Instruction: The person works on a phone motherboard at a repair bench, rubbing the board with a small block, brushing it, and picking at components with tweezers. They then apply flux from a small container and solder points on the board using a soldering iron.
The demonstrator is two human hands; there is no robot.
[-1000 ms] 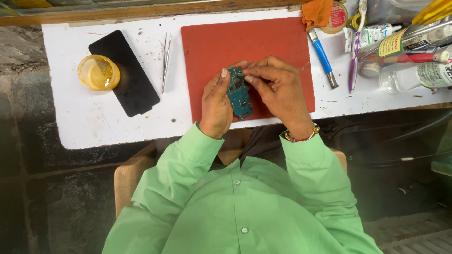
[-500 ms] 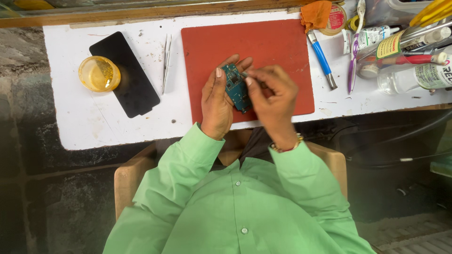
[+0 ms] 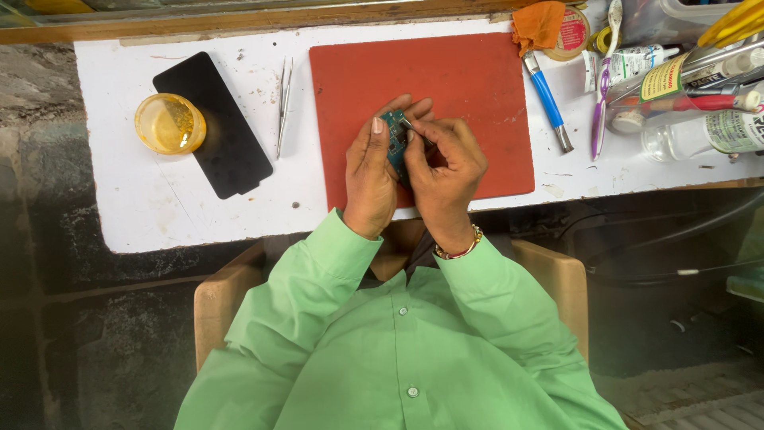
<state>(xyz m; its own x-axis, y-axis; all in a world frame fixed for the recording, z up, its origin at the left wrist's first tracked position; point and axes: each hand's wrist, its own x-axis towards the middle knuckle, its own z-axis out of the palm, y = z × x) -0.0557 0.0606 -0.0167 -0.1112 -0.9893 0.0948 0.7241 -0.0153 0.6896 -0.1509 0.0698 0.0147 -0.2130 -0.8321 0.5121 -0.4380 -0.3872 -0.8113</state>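
A small blue-green circuit board [image 3: 393, 134] is held upright over the near edge of a red work mat [image 3: 446, 80]. My left hand [image 3: 371, 171] grips its left side, thumb along the edge. My right hand [image 3: 442, 171] presses against the board's right side and holds a thin metal tool [image 3: 414, 130] whose tip touches the board's face. Most of the board is hidden between my fingers. A beaded bracelet [image 3: 458, 248] sits on my right wrist.
On the white table [image 3: 159, 215] lie a black phone screen [image 3: 213, 123], a round yellow container [image 3: 169, 123] and tweezers [image 3: 283, 103] to the left. To the right are a blue-handled tool [image 3: 547, 97], a purple toothbrush [image 3: 600, 103], bottles [image 3: 700, 131] and an orange cloth [image 3: 538, 24].
The board has been tilted up from lying flat on the mat. Both hands have closed in around it, and my right hand has shifted left against my left.
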